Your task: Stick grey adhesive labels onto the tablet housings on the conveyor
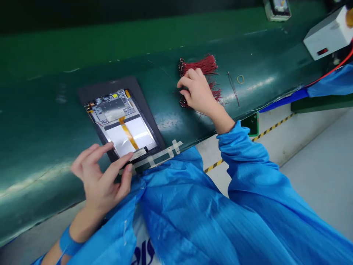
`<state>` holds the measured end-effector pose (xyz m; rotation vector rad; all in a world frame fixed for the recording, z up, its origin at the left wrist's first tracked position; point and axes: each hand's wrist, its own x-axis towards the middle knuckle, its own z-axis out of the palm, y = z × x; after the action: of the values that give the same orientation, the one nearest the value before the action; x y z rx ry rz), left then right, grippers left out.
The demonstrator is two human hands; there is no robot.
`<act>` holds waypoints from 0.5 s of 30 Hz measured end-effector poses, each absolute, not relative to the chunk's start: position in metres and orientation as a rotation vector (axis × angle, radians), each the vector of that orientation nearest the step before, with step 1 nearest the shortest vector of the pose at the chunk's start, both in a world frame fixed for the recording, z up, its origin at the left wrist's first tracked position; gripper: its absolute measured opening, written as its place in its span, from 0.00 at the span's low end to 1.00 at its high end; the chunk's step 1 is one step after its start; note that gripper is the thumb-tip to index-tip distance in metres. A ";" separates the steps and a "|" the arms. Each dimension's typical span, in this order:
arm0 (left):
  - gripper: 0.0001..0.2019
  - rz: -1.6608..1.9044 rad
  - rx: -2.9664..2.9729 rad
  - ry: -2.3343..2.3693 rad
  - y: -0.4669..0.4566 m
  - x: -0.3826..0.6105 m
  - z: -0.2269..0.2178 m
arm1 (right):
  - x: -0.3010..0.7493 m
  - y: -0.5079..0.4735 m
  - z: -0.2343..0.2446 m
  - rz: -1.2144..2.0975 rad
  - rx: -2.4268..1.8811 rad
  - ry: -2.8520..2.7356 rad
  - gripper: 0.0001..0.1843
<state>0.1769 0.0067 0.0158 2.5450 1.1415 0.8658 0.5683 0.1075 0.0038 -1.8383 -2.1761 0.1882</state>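
An opened tablet [132,134] lies on a dark pad [149,121] by the bench edge, its circuit board [110,109] and orange ribbon cable [127,133] exposed. At its lower left corner is my left hand [102,173], fingers spread, fingertips at the tablet's near edge. My right hand [197,88] is over the lower bundle of red wires [216,92] with small round parts at one end. Its thumb and index finger are pinched together at that end; what they hold, if anything, is too small to make out. Behind it lies another red wire bundle [202,65].
Right of the bundles lie a few loose wires [233,88] and a yellow rubber band [241,79]. A white box [329,35] with a red cable stands at the far right. Another device [277,10] sits at the back. Tape strips [162,156] run along the bench's front edge.
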 end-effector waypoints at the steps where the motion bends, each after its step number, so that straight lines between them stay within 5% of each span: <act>1: 0.21 0.880 2.557 1.135 0.006 0.176 0.015 | 0.565 0.115 0.004 0.209 -1.831 -2.234 0.05; 8: 0.13 0.993 2.440 1.222 0.007 0.173 0.014 | 0.559 0.139 0.000 0.341 -1.717 -2.431 0.12; 15: 0.07 0.970 2.065 1.248 0.024 0.201 0.035 | 0.461 0.082 0.048 0.785 -1.137 -2.500 0.07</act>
<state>0.2010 0.0243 0.0345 2.0646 1.2485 0.9699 0.4611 0.0820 0.0475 -1.1367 -2.4996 0.7847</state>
